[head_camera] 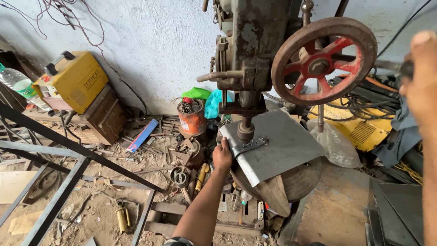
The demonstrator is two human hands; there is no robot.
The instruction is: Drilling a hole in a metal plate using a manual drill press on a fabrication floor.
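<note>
1. Left hand (221,156) clamps its grip on the edge of a flat grey steel sheet (282,146) on the round worktop (300,180).
2. A slotted metal bracket (249,146) lies on the sheet under the drill chuck (246,130).
3. Right hand (421,77), at 3 o'clock, wraps a dark handle (406,69); grip blurred, cannot tell how tight.
4. Rusty spoked handwheel (324,61) at 1 o'clock.

Left hand (222,156): was pressed against the near edge of the sheet (277,146), fingers curled at the bracket (249,146).
Bracket: was laid flat on the sheet, directly under the chuck (246,131).
Sheet: grey metal, was rested tilted on the round table (296,180) of the drill press (255,50).
Right hand (421,77): was raised at the right edge, blurred, closed round a dark knob (406,69).
Wheel (324,60): rusty rim, red spokes, was mounted on the press's right side.
Floor (104,200): was littered with scrap and tools; an orange can (192,119) was stood behind.
Welder (73,81): yellow, was set on a box at the left wall.
</note>
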